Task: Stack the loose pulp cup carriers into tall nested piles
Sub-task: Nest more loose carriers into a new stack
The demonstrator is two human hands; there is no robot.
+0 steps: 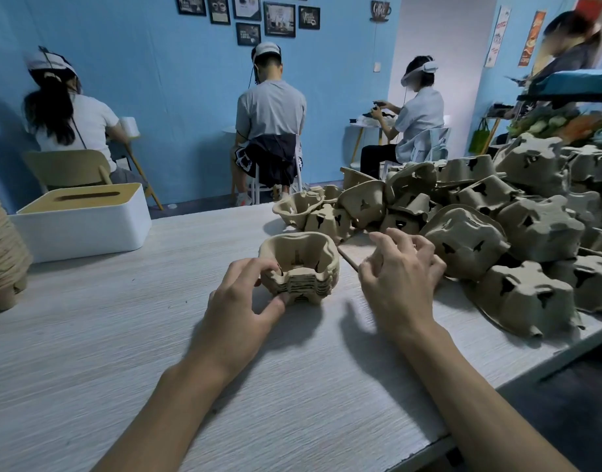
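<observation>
A short nested pile of brown pulp cup carriers (301, 267) stands on the pale wooden table (122, 335), cup side up. My left hand (245, 301) holds the pile's left side, thumb at its base and fingers curled over the rim. My right hand (400, 277) hovers just right of the pile with fingers loosely spread, holding nothing. A big heap of loose carriers (497, 226), most upside down, covers the table's right side.
A white tissue box with a wooden lid (82, 219) stands at the left back of the table. A wound rope object (0, 250) is at the far left edge. Three people sit beyond the table, backs turned. The table's front right edge runs diagonally.
</observation>
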